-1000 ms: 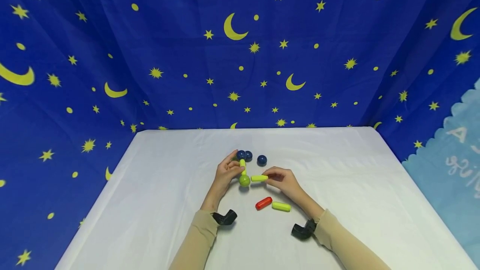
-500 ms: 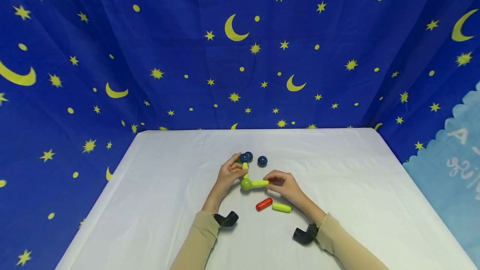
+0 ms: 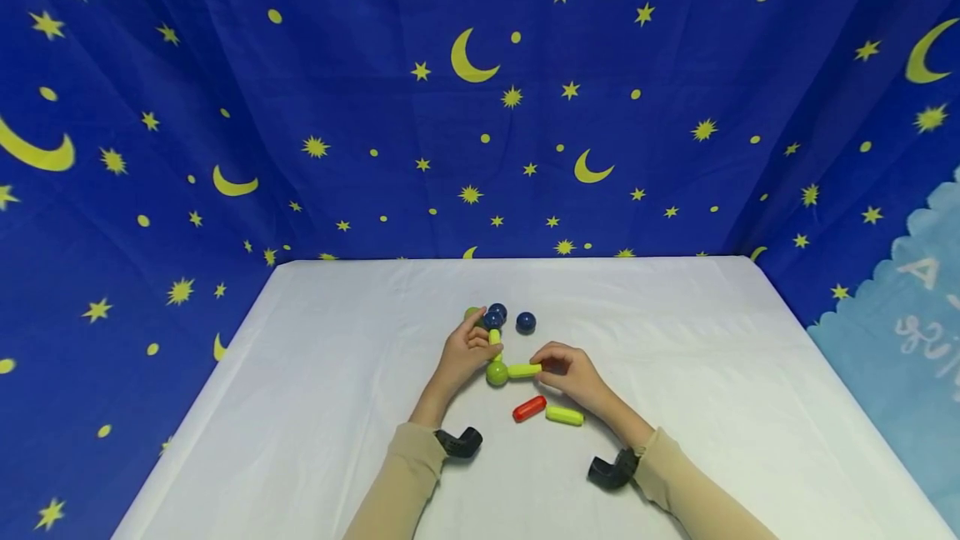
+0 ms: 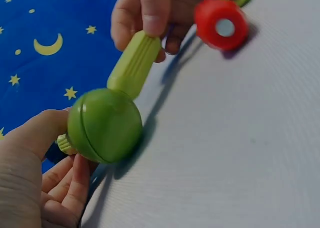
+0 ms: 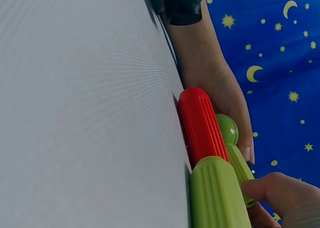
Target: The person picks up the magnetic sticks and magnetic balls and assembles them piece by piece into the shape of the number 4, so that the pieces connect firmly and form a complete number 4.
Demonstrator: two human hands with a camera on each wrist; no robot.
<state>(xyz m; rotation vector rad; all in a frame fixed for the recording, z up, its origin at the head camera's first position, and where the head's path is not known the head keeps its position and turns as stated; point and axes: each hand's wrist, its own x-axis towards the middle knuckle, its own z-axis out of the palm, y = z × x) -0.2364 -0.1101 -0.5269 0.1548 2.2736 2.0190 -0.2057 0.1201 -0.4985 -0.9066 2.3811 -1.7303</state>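
My left hand [image 3: 467,351] pinches a yellow-green rod [image 3: 495,340] between thumb and fingers. A green ball [image 3: 497,373] joins that rod's near end, and a dark blue ball [image 3: 492,320] sits at its far end. With thumb and fingertips my right hand [image 3: 573,375] pinches a second yellow-green rod [image 3: 523,371]. In the left wrist view this second rod [image 4: 132,65] touches the green ball [image 4: 105,125], and the two rods stand at an angle to each other.
Nearer the body lie a red rod [image 3: 529,408] and a loose yellow-green rod [image 3: 565,416], end to end. Beyond the left hand are two more dark blue balls, one nearer [image 3: 497,309] and one farther right [image 3: 527,322], plus a partly hidden green ball [image 3: 472,313]. White cloth covers the table [image 3: 675,340].
The right hand's rod, apart from the green ball a second ago, now touches it. Both hands have shifted slightly toward the body, the left also rightward with its rod and balls.
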